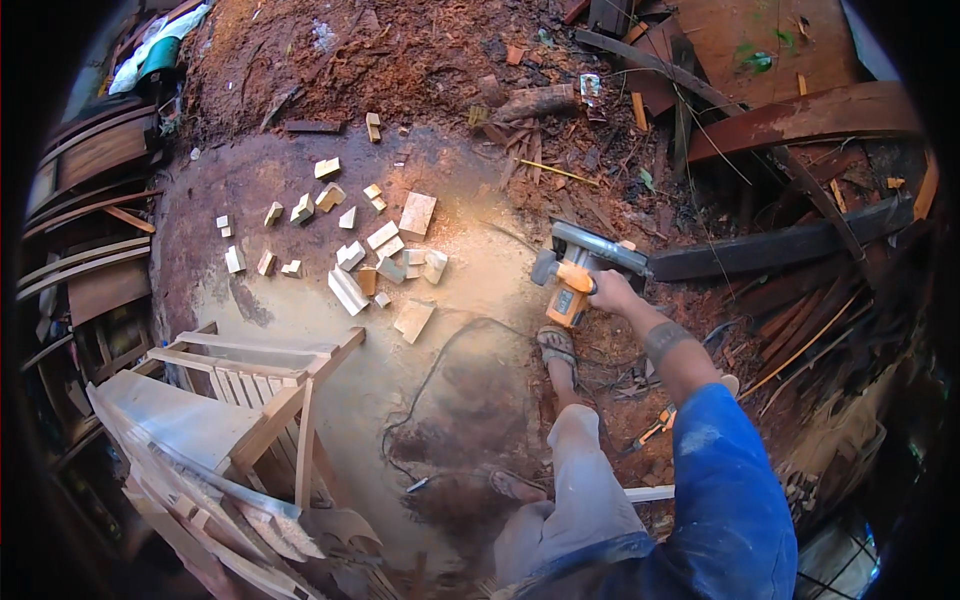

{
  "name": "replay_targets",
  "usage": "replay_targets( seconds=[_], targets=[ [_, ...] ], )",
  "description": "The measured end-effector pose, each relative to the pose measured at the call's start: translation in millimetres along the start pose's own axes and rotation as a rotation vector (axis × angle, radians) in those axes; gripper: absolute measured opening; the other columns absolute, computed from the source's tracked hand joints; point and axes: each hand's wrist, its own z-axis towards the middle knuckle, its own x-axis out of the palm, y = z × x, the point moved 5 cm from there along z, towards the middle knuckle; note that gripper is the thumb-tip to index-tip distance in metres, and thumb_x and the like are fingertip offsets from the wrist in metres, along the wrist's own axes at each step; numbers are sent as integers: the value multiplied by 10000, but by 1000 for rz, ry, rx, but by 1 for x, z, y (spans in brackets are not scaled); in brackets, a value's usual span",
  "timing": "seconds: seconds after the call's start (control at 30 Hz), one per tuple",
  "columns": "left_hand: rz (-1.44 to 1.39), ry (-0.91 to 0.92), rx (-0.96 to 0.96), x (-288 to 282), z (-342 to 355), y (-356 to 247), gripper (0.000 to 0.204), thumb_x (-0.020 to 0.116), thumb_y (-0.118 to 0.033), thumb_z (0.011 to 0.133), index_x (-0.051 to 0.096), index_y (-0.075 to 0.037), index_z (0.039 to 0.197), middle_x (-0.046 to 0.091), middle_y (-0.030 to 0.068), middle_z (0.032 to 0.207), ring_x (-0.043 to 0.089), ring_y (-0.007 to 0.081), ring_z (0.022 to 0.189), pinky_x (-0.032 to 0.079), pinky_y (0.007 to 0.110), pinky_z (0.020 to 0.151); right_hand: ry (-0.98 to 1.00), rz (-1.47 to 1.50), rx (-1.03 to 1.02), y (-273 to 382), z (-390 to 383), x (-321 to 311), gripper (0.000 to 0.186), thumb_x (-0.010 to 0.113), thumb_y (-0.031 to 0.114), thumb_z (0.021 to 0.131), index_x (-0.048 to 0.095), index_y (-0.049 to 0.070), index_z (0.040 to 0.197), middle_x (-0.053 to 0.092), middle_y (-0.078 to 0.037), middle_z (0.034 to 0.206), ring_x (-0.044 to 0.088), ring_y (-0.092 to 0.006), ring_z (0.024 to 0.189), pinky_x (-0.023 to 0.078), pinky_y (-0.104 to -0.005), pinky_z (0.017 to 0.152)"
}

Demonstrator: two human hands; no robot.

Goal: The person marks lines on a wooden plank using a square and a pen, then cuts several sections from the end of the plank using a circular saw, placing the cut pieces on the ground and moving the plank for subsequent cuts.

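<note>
A loose, bright blue sleeve [735, 490] is worn on the right side, ended near the elbow and marked by a pale, dusty-looking patch [702, 437]; the forearm [690, 368] and right hand [612, 295] are left bare. Pale greyish legwear [590, 490] is worn below, with a strapped, brownish-grey sandal [556, 346]

The power tool [573, 282] looks plastic — blocks [417, 216], matt wood.
</note>
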Motion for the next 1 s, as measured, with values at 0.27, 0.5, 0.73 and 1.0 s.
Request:
replay_targets(
  seconds=[0.27, 0.5, 0.73, 1.0],
  targets=[
    [-40, 9, -20, 9, 20, -41, 893, 735, -370, 924, 291, 2, 1603, 349, 210, 1624, 320, 355, 1511, 236, 470, 1248, 124, -359, -161, -62, 53, 82, 410, 755, 99, 767, 621, 83, 1155, 685, -170, 1196, 656, -400, 1129, 532, -493, 963],
    [-132, 17, 8, 6, 6, -35, 895, 731, -382, 928, 289, 4, 1604, 349, 205, 1627, 315, 342, 1518, 232, 464, 1251, -94, -442, -120, -110, 24, 109, 572, 681, 15, 789, 581, 114, 1344, 621, -168, 1311, 533, -353, 1318, 441, -488, 1075],
    [-102, -55, 128, 5, 4, -15, 895, 747, -312, 881, 312, 17, 1591, 367, 187, 1603, 340, 311, 1494, 239, 419, 1240, -325, 87, 136, -46, -144, 168, 666, 740, 136, 821, 489, 20, 1427, 489, -246, 1440, 506, -464, 1311, 467, -501, 1066],
    [-210, -133, 210, -52, -46, 7, 1108, 864, -431, 760, 264, -62, 1614, 392, 289, 1498, 394, 464, 1402, 333, 514, 1183, -260, 232, -82, 160, -417, 177, 608, 801, 230, 812, 599, -7, 1335, 636, -250, 1286, 620, -385, 1229, 494, -453, 1057]
  ],
)
